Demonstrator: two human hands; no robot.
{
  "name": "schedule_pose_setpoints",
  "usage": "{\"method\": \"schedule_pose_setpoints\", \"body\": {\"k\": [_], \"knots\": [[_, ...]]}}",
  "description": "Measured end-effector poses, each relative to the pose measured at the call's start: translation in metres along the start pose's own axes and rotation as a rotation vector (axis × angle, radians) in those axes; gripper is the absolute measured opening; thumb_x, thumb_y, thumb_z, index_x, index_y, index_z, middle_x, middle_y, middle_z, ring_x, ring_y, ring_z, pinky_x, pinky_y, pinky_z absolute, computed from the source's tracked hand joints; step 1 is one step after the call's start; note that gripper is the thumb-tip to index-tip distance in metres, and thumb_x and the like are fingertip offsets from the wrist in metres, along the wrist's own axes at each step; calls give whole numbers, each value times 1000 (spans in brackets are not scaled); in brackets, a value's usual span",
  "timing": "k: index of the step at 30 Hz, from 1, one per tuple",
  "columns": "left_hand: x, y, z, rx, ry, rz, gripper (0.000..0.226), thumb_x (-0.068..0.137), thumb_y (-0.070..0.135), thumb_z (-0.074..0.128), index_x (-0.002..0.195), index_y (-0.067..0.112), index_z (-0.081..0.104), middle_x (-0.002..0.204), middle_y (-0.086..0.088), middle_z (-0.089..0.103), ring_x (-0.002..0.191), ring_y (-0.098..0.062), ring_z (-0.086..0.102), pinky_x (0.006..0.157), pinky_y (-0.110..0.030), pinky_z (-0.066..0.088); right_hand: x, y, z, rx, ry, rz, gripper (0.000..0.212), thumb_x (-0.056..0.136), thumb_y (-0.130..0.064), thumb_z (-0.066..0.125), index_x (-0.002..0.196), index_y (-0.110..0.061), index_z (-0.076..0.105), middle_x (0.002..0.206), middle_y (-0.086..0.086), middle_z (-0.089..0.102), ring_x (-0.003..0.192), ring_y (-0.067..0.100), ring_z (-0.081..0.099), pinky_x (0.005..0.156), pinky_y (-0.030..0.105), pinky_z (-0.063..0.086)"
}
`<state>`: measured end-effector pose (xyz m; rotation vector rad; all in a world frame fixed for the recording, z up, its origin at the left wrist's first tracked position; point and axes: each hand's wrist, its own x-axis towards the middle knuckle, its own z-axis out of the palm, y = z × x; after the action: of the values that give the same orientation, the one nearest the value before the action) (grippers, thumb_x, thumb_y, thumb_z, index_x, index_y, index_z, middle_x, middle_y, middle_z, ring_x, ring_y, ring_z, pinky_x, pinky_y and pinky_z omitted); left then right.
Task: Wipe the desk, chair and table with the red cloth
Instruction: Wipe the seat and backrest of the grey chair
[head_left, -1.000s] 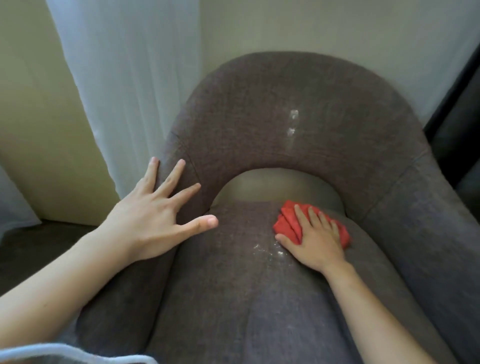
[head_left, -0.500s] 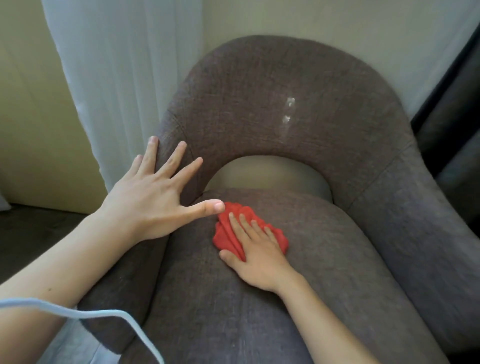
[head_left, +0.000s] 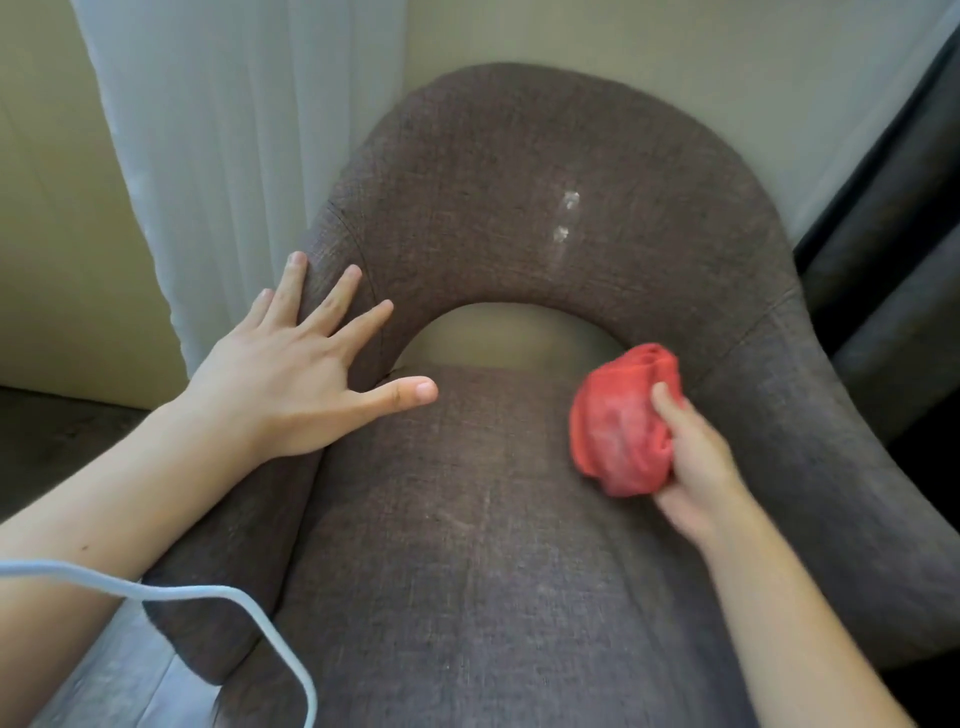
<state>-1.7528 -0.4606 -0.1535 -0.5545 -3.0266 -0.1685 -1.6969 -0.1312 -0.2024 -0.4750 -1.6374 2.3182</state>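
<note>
- Since half a second ago, the bunched red cloth (head_left: 623, 421) has been carried from the left middle of the seat, beside the left thumb, across to the seat's right rear, and it has been turned up so that its face shows instead of lying flat under the palm.
- The cloth is gripped by the right hand (head_left: 693, 467), with the thumb pressed on its upper right edge and the remaining fingers hidden behind it; whether the cloth's lower edge touches the seat cannot be told, as this part is blurred.
- The cloth is seen just in front of the joint between the right armrest and the curved backrest of the grey-brown woven-fabric armchair (head_left: 519, 519).
- The left hand (head_left: 280, 379) is kept flat and spread wide on the left armrest, holding nothing, with the thumb stretched out over the seat edge.
- Two small whitish marks (head_left: 566, 218) with a faint streak below them are visible on the backrest.
- A sheer white curtain (head_left: 234, 130) is hung behind the chair on the left, against a beige wall.
- A pale blue cable (head_left: 208, 597) is looped across the lower left corner.
</note>
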Motion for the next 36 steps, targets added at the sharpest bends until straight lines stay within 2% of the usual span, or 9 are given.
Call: {"method": "schedule_pose_setpoints", "body": {"k": [4,7,9,24,28,31,33,35,36], "knots": [[0,-1,0,-48,-1,-6,119,54,105,-6,158,48,2,168,11,-14,151,-23,-29,126,-46,-3,24,-7,-35,-533,167,-292,20,103,-28,49,117,-34,62,126,-1,67,110,12,64,92,28,47],[0,-1,-2,-76,-14,-9,120,53,106,-5,157,48,3,168,12,-15,151,-22,-30,126,-46,-4,38,31,-43,-1279,117,-176,45,104,-38,43,147,-27,41,152,6,46,138,29,42,111,39,32],[-1,0,-1,-74,-12,-7,120,53,106,-5,157,48,2,168,12,-15,151,-22,-30,126,-46,-4,40,57,-34,-1591,70,-150,51,104,-43,36,153,-28,31,163,4,28,149,36,22,120,44,14],[-1,0,-3,-108,-16,3,111,55,106,-2,153,57,8,169,12,-14,151,-21,-31,125,-45,-7,-25,104,76,-1451,-627,-290,46,106,-38,35,151,-43,28,164,-11,20,153,22,9,121,33,3],[0,-2,-3,-110,-13,7,110,56,105,-3,154,56,9,169,11,-13,151,-22,-30,125,-46,-7,-59,92,60,-1419,-820,-285,44,106,-40,35,150,-44,30,162,-21,21,151,6,8,116,18,-1],[2,-3,-3,-96,-14,9,110,57,105,-4,154,55,9,169,9,-13,152,-23,-29,125,-47,-6,-86,81,41,-1441,-918,-241,44,105,-45,35,148,-46,32,154,-34,22,137,-22,5,106,1,-6],[2,-3,-3,-84,-20,15,110,57,105,-5,155,55,9,169,8,-13,152,-25,-29,125,-47,-6,-101,73,30,-1422,-939,-164,42,102,-52,37,143,-51,38,150,-35,31,132,-22,18,106,1,4],[2,-3,-2,-83,-17,12,110,57,105,-6,154,55,8,169,8,-13,151,-25,-29,125,-47,-6,-105,61,22,-1260,-951,-64,40,98,-54,41,131,-37,56,136,-13,61,123,3,51,107,26,34],[2,-3,-3,-82,-17,11,110,57,105,-6,154,55,8,169,8,-13,151,-25,-29,125,-47,-6,-104,52,20,-1069,-907,27,39,98,-53,45,121,-28,64,117,0,72,104,14,64,93,37,45]]}}
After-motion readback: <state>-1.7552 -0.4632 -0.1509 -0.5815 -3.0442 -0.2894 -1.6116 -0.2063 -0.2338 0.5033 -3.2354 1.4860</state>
